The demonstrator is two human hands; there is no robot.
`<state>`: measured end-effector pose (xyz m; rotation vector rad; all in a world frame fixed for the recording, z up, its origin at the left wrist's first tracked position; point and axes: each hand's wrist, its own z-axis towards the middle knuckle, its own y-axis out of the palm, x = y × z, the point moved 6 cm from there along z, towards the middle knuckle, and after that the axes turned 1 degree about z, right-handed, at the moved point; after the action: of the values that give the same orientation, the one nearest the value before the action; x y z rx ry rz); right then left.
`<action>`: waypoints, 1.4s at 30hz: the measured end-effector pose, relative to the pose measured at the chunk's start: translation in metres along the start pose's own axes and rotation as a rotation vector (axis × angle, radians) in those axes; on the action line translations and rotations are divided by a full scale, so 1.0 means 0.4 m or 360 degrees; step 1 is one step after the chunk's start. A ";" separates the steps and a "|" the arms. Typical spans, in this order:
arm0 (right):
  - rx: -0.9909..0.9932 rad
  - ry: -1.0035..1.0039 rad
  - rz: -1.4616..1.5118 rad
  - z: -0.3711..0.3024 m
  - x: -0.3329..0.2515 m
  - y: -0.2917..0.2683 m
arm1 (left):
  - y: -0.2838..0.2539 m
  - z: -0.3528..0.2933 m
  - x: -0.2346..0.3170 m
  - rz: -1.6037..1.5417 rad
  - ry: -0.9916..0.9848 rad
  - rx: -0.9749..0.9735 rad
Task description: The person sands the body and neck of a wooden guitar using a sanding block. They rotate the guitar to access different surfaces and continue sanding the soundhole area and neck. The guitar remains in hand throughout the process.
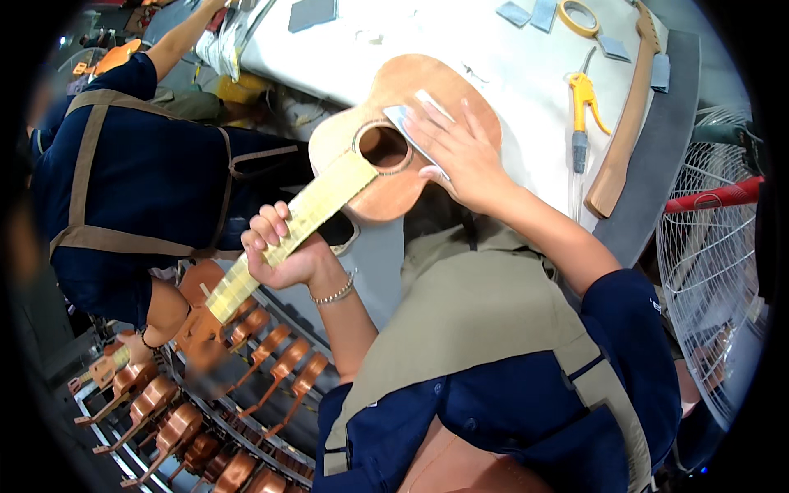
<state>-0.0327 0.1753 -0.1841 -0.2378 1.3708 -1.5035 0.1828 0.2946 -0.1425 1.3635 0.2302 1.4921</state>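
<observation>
A ukulele (423,82) of pale, unfinished wood leans with its round soundhole toward me, its body against the edge of the white worktable. Yellow masking tape (329,200) covers its fretboard. My left hand (283,248) is closed round the neck, the fingers curled over the taped side. On the soundboard, right of the soundhole, my right hand (462,156) presses a folded grey-white sheet of sandpaper (400,120) flat. The fingers are extended over the sheet and the thumb lies along its lower edge. The instrument's back is hidden.
On the worktable (526,90) lie a yellow air blow gun (582,103), a tape roll (578,18), sandpaper pieces (544,14) and a wooden neck (629,123). A fan (711,271) stands right. A co-worker (148,177) is close left, beside a rack of brown ukuleles (177,427).
</observation>
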 end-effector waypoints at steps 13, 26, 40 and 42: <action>0.0046 -0.0238 -0.0053 -0.018 -0.110 0.001 | 0.010 -0.004 -0.005 0.0019 0.0006 0.0038; -0.0229 -0.1239 0.0489 0.001 -0.082 -0.012 | 0.080 0.081 -0.011 -0.0143 -0.0142 -0.0180; -0.0307 -0.1734 0.0199 0.020 -0.006 -0.027 | 0.153 0.115 -0.017 -0.0137 -0.0238 -0.0521; -0.0188 -0.1800 0.0165 0.047 -0.013 -0.028 | 0.170 0.118 -0.029 -0.0123 -0.0257 -0.0551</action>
<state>-0.0230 0.1656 -0.1662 -0.9117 0.5265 -0.9053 0.1818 0.2339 -0.0849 1.1727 -0.0757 1.2805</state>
